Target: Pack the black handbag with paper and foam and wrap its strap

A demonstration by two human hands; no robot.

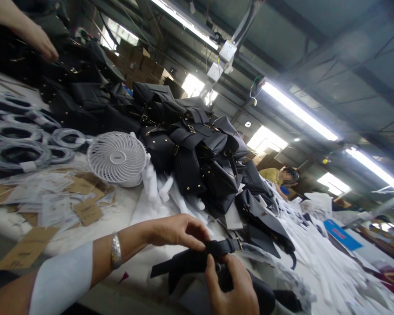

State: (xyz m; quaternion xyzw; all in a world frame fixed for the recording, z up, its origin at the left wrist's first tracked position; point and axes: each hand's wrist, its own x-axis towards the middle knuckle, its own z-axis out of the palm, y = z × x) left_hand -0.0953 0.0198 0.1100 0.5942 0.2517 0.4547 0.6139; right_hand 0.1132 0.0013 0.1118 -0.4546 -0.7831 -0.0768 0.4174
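Note:
A black leather handbag (pixel 264 291) lies at the table's near edge in front of me. My left hand (pixel 177 230) reaches over from the left, its fingers closed on the bag's black strap (pixel 223 246) near a gold-coloured buckle. From below, my right hand (pixel 233 286) grips the same strap area, thumb and fingers bent around it. The hands almost meet there, and the fingertips hide part of the strap. Clear plastic wrapping (pixel 282 271) lies against the bag's right side.
Black bags (pixel 190 144) are heaped behind my hands. Left of them stand a white fan (pixel 116 157), coiled wrapped straps (pixel 18 153) and paper tags (pixel 87 210). White padding strips (pixel 328 245) spread to the right. Another person's hand (pixel 42 43) reaches in at upper left; a person in yellow (pixel 271 176) is farther back.

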